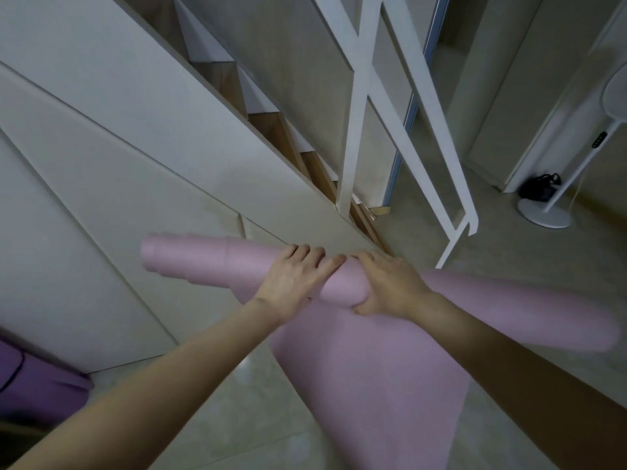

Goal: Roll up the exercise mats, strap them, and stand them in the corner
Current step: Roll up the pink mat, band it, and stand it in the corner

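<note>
A pink exercise mat [190, 262] lies on the pale floor, partly rolled into a long tube that runs from left to right. Its unrolled part [366, 385] stretches toward me. My left hand [295, 279] rests on top of the roll near its middle, fingers fairly straight and pressing down. My right hand [390, 283] sits just beside it, fingers over the roll and thumb tucked under its near side. A purple rolled mat [37, 385] with a dark strap line lies at the lower left edge.
A white panelled stair side [135, 184] rises directly behind the roll, with wooden steps and a white railing [451, 198]. At the right stand a white fan with a round base [543, 212] and a small black bag [539, 188].
</note>
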A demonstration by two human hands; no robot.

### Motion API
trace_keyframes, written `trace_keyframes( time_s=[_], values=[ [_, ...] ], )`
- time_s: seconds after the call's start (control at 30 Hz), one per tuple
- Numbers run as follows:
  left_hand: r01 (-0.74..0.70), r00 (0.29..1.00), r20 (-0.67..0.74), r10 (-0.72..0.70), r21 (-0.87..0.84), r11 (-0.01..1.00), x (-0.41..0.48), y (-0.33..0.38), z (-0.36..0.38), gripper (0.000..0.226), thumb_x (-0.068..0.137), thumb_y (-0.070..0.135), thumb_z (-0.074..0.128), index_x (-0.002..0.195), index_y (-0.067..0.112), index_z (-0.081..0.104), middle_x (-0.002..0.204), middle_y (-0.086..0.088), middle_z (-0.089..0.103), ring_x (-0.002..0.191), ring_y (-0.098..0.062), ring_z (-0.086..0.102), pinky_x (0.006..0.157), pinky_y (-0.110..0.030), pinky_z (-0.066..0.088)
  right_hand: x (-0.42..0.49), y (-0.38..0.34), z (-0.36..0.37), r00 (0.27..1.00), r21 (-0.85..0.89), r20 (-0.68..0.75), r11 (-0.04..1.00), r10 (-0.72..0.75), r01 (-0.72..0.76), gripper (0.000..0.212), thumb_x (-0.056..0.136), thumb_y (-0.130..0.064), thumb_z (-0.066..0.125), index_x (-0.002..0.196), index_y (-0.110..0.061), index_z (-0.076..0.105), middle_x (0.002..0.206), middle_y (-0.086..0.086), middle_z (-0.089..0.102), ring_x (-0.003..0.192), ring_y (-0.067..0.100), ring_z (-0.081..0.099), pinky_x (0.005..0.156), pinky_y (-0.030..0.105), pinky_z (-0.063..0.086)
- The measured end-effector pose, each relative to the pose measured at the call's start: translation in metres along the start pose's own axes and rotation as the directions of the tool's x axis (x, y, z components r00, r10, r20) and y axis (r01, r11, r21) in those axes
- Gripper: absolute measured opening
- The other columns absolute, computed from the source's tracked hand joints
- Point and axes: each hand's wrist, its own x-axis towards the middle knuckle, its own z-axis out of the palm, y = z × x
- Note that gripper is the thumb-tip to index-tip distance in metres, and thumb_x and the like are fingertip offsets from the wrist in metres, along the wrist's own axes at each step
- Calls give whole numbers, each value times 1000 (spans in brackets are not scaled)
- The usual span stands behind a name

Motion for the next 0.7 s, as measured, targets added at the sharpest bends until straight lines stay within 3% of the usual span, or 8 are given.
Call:
trace_keyframes(
  time_s=[0.13,0.23,0.33,0.4,0.47,0.57,0.7],
  values=[
    [-80,995,-56,88,142,987,14,-17,-19,81,54,8,71,129,21,46,99,-5,59,83,-26,54,83,-34,33,5,-6,-6,993,94,-104,994,58,-48,83,67,-58,71,131,-18,38,122,1,55,106,23,57,82,33,48],
    [6,989,-141,32,261,965,14,-31,-33,89,58,4,72,139,20,38,122,-12,53,112,-33,46,103,-45,24,17,-14,-24,971,141,-213,987,108,-79,84,68,-56,73,134,-18,37,129,1,53,113,23,55,85,32,45],
    [86,966,-257,-8,296,951,0,-35,-35,91,57,-7,57,142,14,33,137,-20,40,127,-38,32,110,-53,14,29,-24,-45,960,194,-253,978,121,-73,84,67,-53,75,133,-17,37,130,3,53,115,25,54,85,33,44],
    [94,965,-262,-4,334,938,-13,-34,-28,96,56,-8,54,145,12,23,143,-21,28,133,-40,25,113,-55,5,36,-33,-51,961,211,-261,977,86,-30,82,65,-50,76,130,-16,38,127,4,54,113,26,54,83,34,44],
    [102,978,-207,-29,356,929,-26,-34,-19,113,56,-1,70,150,15,9,149,-20,20,137,-39,18,113,-56,-4,40,-42,-50,973,212,-225,977,42,7,83,63,-50,77,128,-16,38,122,5,57,109,28,57,81,35,45],
    [70,996,-77,-44,377,923,-44,-37,-8,138,48,28,88,151,15,-2,151,-18,16,139,-37,15,112,-57,-6,43,-52,-40,997,268,-73,963,-3,23,82,64,-49,78,127,-17,37,118,5,59,101,29,59,76,33,46],
    [78,996,-6,-85,460,884,-59,-42,-3,127,53,19,83,151,16,2,148,-19,21,135,-41,21,111,-61,1,48,-61,-31,990,432,103,901,-93,40,82,62,-50,80,126,-19,38,114,-5,54,96,18,53,76,29,43]
  ],
)
